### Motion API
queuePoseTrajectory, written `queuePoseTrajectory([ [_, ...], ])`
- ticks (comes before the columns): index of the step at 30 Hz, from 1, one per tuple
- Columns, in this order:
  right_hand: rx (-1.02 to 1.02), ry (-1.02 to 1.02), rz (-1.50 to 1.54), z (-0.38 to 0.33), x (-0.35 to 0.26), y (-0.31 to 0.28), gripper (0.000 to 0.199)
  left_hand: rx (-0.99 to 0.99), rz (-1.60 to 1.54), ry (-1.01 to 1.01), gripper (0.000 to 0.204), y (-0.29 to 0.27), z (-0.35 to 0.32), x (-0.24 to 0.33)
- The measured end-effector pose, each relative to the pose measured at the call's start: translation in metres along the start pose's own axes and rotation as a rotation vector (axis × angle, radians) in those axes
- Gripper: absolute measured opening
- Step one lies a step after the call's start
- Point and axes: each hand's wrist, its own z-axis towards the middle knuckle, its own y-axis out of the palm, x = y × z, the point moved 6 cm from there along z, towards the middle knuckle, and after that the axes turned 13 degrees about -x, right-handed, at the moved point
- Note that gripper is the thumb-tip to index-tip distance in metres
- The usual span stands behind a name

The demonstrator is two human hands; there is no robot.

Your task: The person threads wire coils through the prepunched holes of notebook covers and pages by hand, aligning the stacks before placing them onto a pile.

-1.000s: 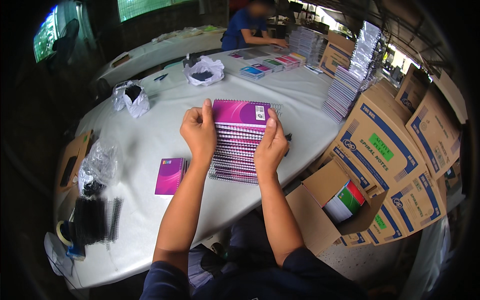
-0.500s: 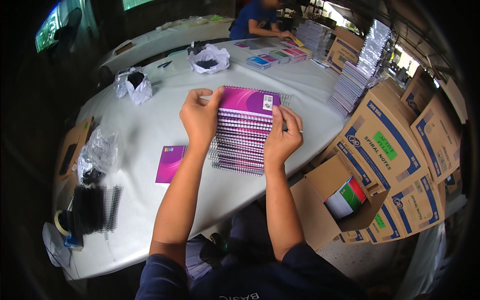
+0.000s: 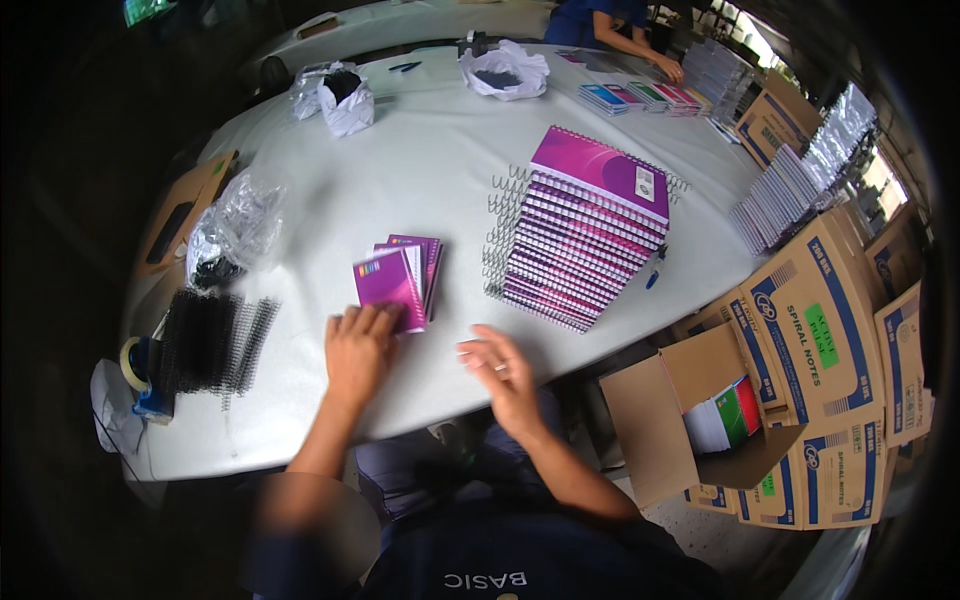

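Both grips had come off the tall stack of spiral notebooks point(image 3: 585, 235) since half a second before, when they clasped it on either side; now that stack stood alone right of the picture's centre, well above and to the right of both hands. The left hand point(image 3: 357, 352) lay flat near the bench's point(image 3: 420, 150) lower edge, fingers point(image 3: 375, 318) loosely spread and pinching nothing, their tips touching the bottom edge of a small pile of purple booklets point(image 3: 398, 280). The right hand point(image 3: 503, 372) hovered just beside it, lower centre, open and slack, fingers fanned, holding nothing, with the small pile up and to its left.

The stack was glossy magenta-and-purple card, its layered edges striped pale and dark, with silvery wire coils bristling from its left face. The booklets were thin, smooth, rectangular, a bright strip on the top cover. A pale cloth, a little rumpled, covered the round bench.

At the left of the frame lay a bundle of black binding combs point(image 3: 210, 340), ribbed and comb-toothed, beside a roll of tape point(image 3: 135, 358). Crinkled clear plastic bags point(image 3: 240, 225) sat above them. White bags point(image 3: 505, 70) holding dark things stood at the top. A blue pen point(image 3: 654, 275) rested by the stack's lower right corner. Brown cardboard boxes point(image 3: 810, 320) with blue printing crowded the right side, one open box point(image 3: 690, 420) holding coloured notebooks. Another person's arm point(image 3: 640, 45) reached over bright covers at the upper right.
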Motion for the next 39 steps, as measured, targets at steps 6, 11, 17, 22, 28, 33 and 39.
queuePoseTrajectory([
  [6, 0.004, 0.021, 0.141, 0.014, 0.017, 0.038, 0.024, 0.038, -0.241, 0.109, 0.043, -0.024, -0.046, 0.067],
  [11, -0.571, 0.107, -0.273, 0.036, -0.010, 0.027, 0.025, 0.311, -0.817, -0.246, 0.057, -0.018, -0.058, -0.008],
  [17, -0.581, 0.078, -0.252, 0.040, 0.014, 0.024, 0.024, 0.059, -1.507, -0.268, 0.031, 0.048, -0.065, -0.001],
  [22, -0.606, 0.106, -0.223, 0.036, 0.025, 0.027, 0.027, 0.000, -0.434, -0.278, 0.032, 0.024, -0.073, -0.023],
  [28, -0.593, 0.037, -0.314, 0.033, 0.020, 0.030, 0.028, 0.049, 0.276, -0.697, 0.027, -0.020, -0.084, -0.175],
  [33, -0.569, 0.063, -0.281, 0.033, 0.024, 0.028, 0.028, -0.018, 0.178, -0.705, 0.028, -0.016, -0.088, -0.197],
  [39, -0.550, 0.119, -0.248, 0.034, 0.023, 0.025, 0.029, -0.111, 0.070, -0.732, 0.029, -0.008, -0.085, -0.186],
])
